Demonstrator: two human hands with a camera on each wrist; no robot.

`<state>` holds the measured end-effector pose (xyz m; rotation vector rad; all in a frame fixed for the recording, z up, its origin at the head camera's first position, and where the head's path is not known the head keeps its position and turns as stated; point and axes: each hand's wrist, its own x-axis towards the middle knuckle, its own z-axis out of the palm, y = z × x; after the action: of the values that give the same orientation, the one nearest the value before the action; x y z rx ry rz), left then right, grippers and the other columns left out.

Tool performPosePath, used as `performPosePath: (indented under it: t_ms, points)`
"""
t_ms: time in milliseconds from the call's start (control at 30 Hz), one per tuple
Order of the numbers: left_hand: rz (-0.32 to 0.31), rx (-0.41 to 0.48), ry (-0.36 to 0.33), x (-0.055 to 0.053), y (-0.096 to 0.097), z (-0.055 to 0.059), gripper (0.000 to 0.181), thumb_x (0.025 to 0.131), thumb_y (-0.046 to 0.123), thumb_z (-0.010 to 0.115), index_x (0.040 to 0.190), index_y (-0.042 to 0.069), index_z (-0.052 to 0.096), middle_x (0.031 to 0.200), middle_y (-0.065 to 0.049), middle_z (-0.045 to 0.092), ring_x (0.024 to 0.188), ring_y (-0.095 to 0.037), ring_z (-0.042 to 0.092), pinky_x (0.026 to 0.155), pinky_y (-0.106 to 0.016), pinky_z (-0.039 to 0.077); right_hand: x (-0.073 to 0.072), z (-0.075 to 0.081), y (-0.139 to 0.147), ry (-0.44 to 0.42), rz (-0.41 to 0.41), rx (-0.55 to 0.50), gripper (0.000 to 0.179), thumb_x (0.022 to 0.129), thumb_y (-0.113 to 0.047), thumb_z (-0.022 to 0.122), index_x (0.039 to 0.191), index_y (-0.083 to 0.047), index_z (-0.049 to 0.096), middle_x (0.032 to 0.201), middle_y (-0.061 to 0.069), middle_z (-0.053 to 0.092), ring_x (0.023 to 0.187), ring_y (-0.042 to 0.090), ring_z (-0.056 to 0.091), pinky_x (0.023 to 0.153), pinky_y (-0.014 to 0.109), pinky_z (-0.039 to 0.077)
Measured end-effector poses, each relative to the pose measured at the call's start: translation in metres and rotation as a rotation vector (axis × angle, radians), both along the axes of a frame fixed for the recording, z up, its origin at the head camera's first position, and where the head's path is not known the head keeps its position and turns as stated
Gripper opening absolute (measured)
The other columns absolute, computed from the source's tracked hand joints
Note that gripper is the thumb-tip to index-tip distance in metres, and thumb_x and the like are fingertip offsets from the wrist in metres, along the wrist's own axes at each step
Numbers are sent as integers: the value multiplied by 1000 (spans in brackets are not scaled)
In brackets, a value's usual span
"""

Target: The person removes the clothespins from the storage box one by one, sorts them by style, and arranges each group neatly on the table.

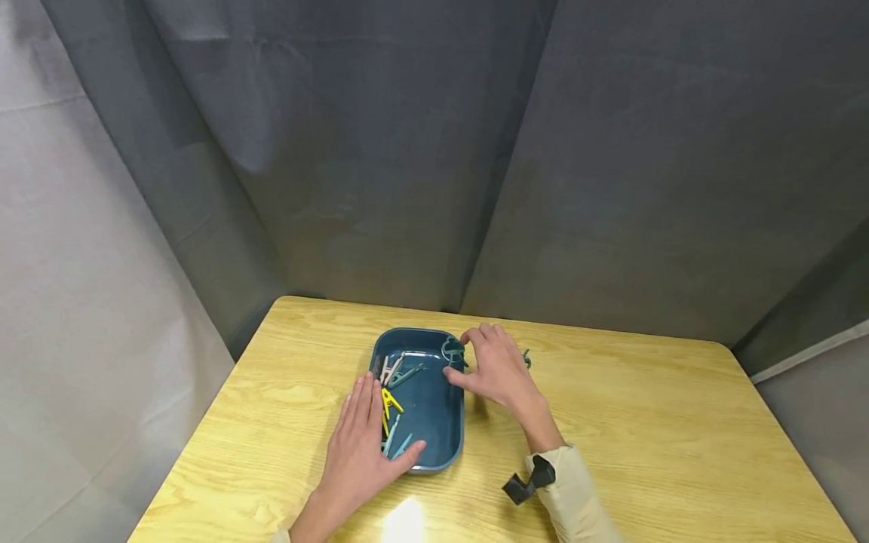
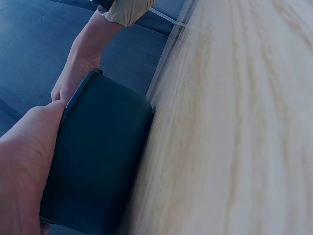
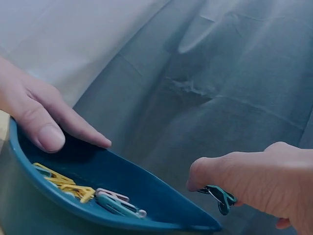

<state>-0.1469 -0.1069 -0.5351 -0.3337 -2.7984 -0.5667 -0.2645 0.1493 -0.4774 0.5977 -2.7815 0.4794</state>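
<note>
A deep blue plastic basin (image 1: 434,415) sits on the table with several clothespins inside. My left hand (image 1: 360,441) lies along its left rim, fingers straight, thumb over the near end. Beside those fingers are a yellow clothespin (image 1: 390,400), a pink clothespin (image 1: 387,371), a dark teal clothespin (image 1: 406,375) and a light blue clothespin (image 1: 402,445). At the far right corner my right hand (image 1: 501,369) pinches a dark green clothespin (image 3: 221,198) between curved thumb and fingers. In the left wrist view the basin's outer wall (image 2: 98,156) shows below my left hand.
A small green object (image 1: 526,359) shows just past the right hand's outer side. The wooden table (image 1: 652,430) extends to both sides of the basin. Grey curtains (image 1: 380,166) hang behind it, a lighter one (image 1: 88,302) at left. A black wrist mount (image 1: 529,480) sits on the right sleeve.
</note>
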Motion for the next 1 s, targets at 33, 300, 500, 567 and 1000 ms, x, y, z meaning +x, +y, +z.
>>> performPosePath:
  t_ms: [33,300,500,567,1000]
  points:
    - [-2,2,-2,0,1,0,122,86,87,52,165,-1,19,174,-18,15,161,-32,11,129,-48,20,0,0,3,1,-4,-2,66,82,-61,77,119,-6,70,114,10,65,107,29,56,90,45,52]
    - [-7,9,-7,0,4,-2,123,86,87,52,164,-2,21,174,-16,12,162,-30,9,129,-47,20,-1,-9,25,18,-20,-13,65,81,-59,78,117,-5,69,110,10,64,108,31,56,89,46,51]
    - [-3,7,26,0,4,-4,124,85,87,54,164,-3,23,174,-16,13,161,-34,14,128,-49,23,0,-16,39,31,-31,-17,63,79,-56,79,114,-4,70,105,10,63,107,33,58,86,48,52]
    - [-7,10,44,0,4,-4,123,85,86,56,163,-4,25,174,-18,15,160,-35,17,127,-50,24,0,-18,43,35,-33,-20,62,79,-55,79,114,-4,71,104,10,63,107,33,57,86,49,52]
    - [-2,14,26,4,5,-3,123,85,86,55,163,-3,25,174,-17,16,160,-34,17,127,-49,25,-3,-26,72,47,-79,-20,62,79,-52,79,114,-1,70,107,15,65,102,36,59,85,53,52]
